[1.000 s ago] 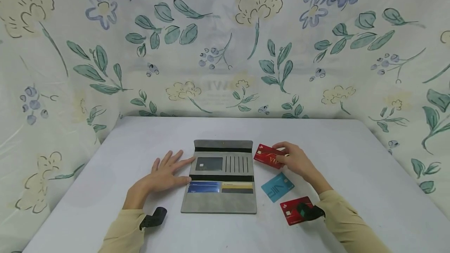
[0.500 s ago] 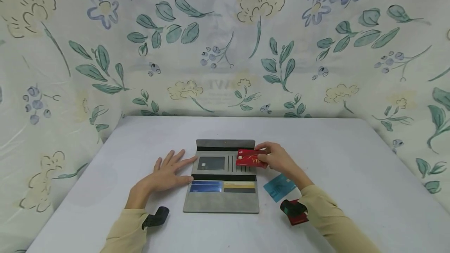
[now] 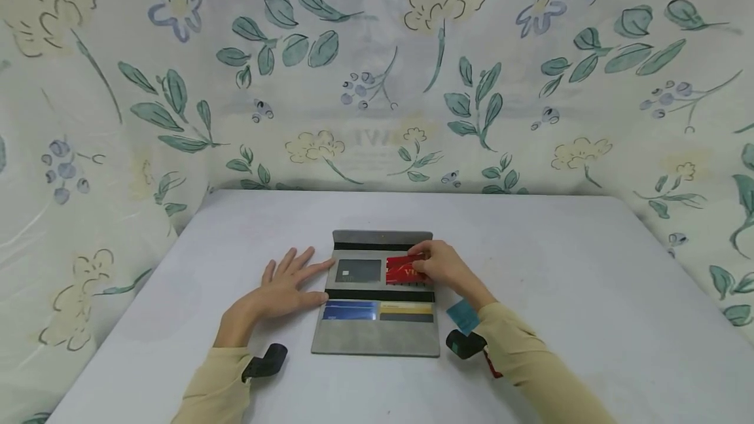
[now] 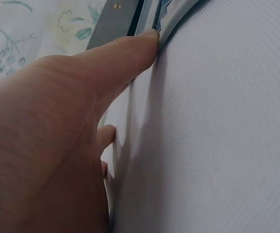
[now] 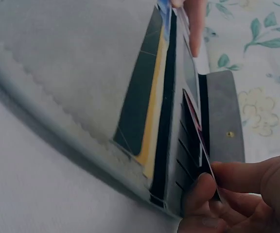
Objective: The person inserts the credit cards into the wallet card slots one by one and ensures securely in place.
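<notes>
An opened grey wallet (image 3: 377, 340) lies flat on the white table. Over the slotted upper right part of it, my right hand (image 3: 444, 265) pinches a red VIP card (image 3: 400, 271) between thumb and fingers. The right wrist view shows that card edge-on, its far edge at the slots (image 5: 183, 160). My left hand (image 3: 279, 290) is spread at the wallet's left side, thumb and index finger touching its edge; the left wrist view shows the thumb (image 4: 130, 53) on that edge. A blue card (image 3: 350, 310) and a yellow-and-dark card (image 3: 406, 309) sit in the lower pockets.
A teal card (image 3: 462, 316) lies right of the wallet, partly under the right forearm. Another red card (image 3: 492, 365) is mostly hidden by the wrist camera (image 3: 465, 344) and sleeve. A floral sheet (image 3: 377, 70) hangs behind the table's far edge.
My right hand has carried the red VIP card leftward from beside the wallet to over its upper right slots. The left hand has stayed at the wallet's edge.
</notes>
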The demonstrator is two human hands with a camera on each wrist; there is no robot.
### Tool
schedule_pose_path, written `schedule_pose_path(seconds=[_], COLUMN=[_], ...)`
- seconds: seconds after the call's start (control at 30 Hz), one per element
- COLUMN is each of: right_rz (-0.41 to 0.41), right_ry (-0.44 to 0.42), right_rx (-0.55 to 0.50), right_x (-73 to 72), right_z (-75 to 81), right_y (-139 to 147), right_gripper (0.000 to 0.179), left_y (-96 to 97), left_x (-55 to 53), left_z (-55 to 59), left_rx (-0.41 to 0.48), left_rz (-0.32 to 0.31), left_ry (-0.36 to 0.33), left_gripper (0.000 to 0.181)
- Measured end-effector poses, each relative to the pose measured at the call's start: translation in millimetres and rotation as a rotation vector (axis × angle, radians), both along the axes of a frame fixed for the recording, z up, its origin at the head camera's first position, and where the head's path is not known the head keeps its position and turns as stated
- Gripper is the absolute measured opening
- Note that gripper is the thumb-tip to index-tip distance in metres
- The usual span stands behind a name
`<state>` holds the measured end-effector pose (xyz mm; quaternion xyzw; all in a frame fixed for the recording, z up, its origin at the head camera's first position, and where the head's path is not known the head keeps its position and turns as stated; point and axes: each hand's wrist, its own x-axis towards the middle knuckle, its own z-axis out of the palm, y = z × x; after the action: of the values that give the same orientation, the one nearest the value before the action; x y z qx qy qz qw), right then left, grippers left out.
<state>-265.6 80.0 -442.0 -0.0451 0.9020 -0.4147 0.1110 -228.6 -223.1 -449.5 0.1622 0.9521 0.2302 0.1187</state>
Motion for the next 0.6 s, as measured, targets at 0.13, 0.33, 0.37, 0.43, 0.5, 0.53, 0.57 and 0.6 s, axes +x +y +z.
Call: schedule_pose_path(seconds=[0.13, 0.33, 0.37, 0.43, 0.5, 0.53, 0.57, 0.6], right_rz=[-0.008, 0.007, 0.008, 0.009, 0.013, 0.017, 0.022, 0.028], right_ry=[0.011, 0.165, 0.192, 0.236, 0.260, 0.266, 0.271, 0.274], right_rx=[0.017, 0.117, 0.140, 0.173, 0.200, 0.209, 0.218, 0.225], right_x=[1.0, 5.5, 6.6, 9.0, 10.4, 10.9, 11.2, 11.5], right_z=[-1.9, -1.4, -1.1, 0.0, 1.2, 1.8, 2.2, 2.6], right_y=[-10, -28, -31, -36, -40, -42, -43, -44], right_gripper=[0.029, 0.024, 0.024, 0.022, 0.020, 0.020, 0.020, 0.021], left_y=[-0.5, -0.5, -0.2, 0.4, 1.1, 1.4, 1.5, 1.6], left_x=[-1.3, -1.2, -1.0, -0.9, -1.1, -1.3, -1.6, -1.9], left_z=[-0.3, -0.9, -0.8, -0.8, -0.7, -0.8, -0.9, -1.0], left_rx=[-0.008, -0.008, -0.007, -0.003, -0.002, -0.002, -0.004, -0.003], left_rz=[0.000, 0.015, 0.016, 0.017, 0.017, 0.017, 0.017, 0.017], left_ry=[0.001, -0.009, -0.011, -0.015, -0.015, -0.014, -0.013, -0.012], left_gripper=[0.069, 0.070, 0.070, 0.070, 0.070, 0.070, 0.070, 0.070])
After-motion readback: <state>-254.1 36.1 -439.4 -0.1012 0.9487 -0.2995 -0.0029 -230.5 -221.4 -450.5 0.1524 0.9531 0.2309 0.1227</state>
